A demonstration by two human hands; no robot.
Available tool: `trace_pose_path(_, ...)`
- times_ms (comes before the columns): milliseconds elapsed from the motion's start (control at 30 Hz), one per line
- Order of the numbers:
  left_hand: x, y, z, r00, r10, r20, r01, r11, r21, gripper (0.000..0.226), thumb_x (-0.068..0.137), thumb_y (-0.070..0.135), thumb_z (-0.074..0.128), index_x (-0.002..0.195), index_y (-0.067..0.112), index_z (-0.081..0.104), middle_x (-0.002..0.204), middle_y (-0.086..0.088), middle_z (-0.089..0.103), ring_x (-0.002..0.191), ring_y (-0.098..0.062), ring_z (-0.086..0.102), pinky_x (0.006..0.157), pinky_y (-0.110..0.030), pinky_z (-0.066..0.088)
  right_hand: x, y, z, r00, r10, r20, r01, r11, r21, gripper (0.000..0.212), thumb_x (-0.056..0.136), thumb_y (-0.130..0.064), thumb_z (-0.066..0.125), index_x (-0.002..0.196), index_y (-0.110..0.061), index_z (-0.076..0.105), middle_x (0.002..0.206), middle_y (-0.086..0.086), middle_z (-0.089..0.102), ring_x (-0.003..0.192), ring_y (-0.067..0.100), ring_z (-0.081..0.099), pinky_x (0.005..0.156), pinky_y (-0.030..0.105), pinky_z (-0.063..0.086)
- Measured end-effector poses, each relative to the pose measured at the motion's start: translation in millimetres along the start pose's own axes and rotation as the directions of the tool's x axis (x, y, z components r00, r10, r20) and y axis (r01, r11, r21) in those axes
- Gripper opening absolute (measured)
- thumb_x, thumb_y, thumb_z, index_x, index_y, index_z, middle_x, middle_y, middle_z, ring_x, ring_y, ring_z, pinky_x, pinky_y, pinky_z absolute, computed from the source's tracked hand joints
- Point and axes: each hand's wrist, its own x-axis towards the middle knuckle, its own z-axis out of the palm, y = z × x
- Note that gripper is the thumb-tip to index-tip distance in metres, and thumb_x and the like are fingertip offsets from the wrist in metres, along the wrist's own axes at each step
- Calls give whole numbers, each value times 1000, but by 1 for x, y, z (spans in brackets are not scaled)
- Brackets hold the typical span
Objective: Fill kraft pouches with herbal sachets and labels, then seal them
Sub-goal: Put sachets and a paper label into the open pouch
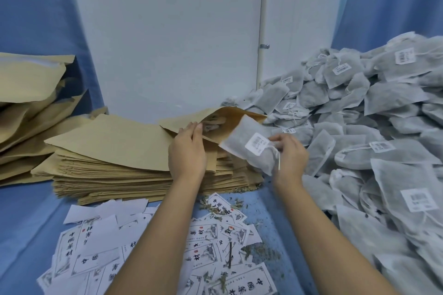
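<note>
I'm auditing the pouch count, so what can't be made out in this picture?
Head view:
Contents of the open kraft pouch: mostly hidden by its upper flap and the left hand.
Print on the sachet in the right hand: too small.
The sachet pile: cut off by the right edge.

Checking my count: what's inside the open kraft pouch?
Grey sachet fabric shows in the pouch mouth that the left hand holds open; the paper wall hides how many. The right hand holds another sachet nearby.
</note>
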Motion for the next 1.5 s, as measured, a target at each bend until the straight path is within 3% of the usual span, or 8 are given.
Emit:
trace_pose_path(167,-7,-4,-3,999,44,13,-44,999,30,39,102,31,40,132,12,56,140,-1,52,138,-15,34,104,-20,26,-3,-21,25,853,429,299,-438,898,-40,29,87,-5,48,98,-15,74,106,10,68,75,21,63,55,23,46)
trace_pose_path(267,-18,-5,-5,996,88,1,-88,996,28,39,101,33,41,131,15,57,138,2,53,137,-13,36,103,-20,28,-4,-28,41,841,410,353,-446,895,23,30,95,-5,46,120,-4,63,111,14,65,76,17,63,54,19,50)
trace_pose_path(533,-47,-6,-19,981,189,-41,-185,980,76,38,100,37,41,129,22,59,133,8,57,130,-8,45,103,-24,35,-21,-35,87,797,445,409,-515,853,76,34,92,2,33,62,-5,48,55,10,51,50,23,48,57,31,41)
trace_pose_path(667,-52,-6,-28,980,191,-56,-191,982,14,35,99,35,42,127,22,61,129,9,60,121,-3,51,99,-16,36,-27,-29,87,790,410,456,-361,912,-196,25,82,12,31,77,-2,51,52,7,49,47,19,48,60,34,47)
trace_pose_path(900,-55,-7,-33,985,168,-28,-170,984,-54,35,99,35,42,128,24,59,132,11,56,127,-3,46,107,-23,35,-28,-14,98,954,163,252,47,747,-663,29,95,-13,47,116,-1,62,120,19,60,116,35,51,90,32,39)
trace_pose_path(1300,-34,-9,-43,997,70,-19,-71,992,-107,33,99,31,47,125,18,62,133,4,57,130,-11,45,109,-28,33,-47,-17,86,908,-56,416,220,908,-357,13,86,-15,54,88,-14,67,75,-7,69,72,10,62,62,21,43)
trace_pose_path(1400,-24,-7,-50,997,17,-78,-24,997,-79,27,95,29,55,116,20,68,127,2,62,124,-15,50,102,-22,35,-59,-22,74,811,-18,585,113,985,-127,18,82,-10,50,67,-13,61,49,0,56,40,13,49,44,22,37)
trace_pose_path(1500,-22,-10,-58,980,-32,-195,2,988,-152,17,88,23,65,101,19,75,96,10,68,94,-5,59,84,-11,41,-63,-24,60,506,135,852,6,987,-160,19,78,-12,46,67,-9,62,49,5,56,32,13,43,34,15,26)
